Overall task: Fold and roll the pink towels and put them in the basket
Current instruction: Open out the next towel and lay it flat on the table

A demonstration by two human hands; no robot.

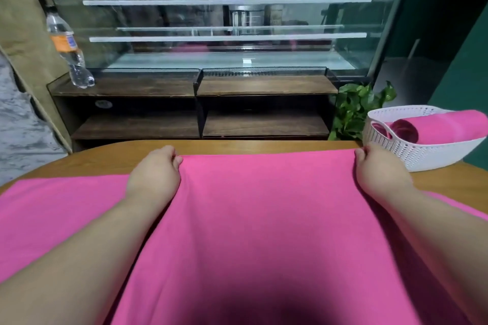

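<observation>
A pink towel (264, 219) lies spread in front of me on the wooden table (264, 145), its far edge close to the table's far side. My left hand (155, 169) pinches the towel's far left corner. My right hand (377, 169) pinches its far right corner. More pink towel (58, 208) lies flat beneath it, reaching out to the left and right. A white perforated basket (412, 150) stands at the table's far right. In it lies a rolled pink towel (443, 126).
Beyond the table stands a dark wooden shelf unit (195, 87) with a plastic water bottle (68, 45) on its top left. A glass display case (224, 21) rises behind it. A green leafy plant (356, 108) grows just left of the basket.
</observation>
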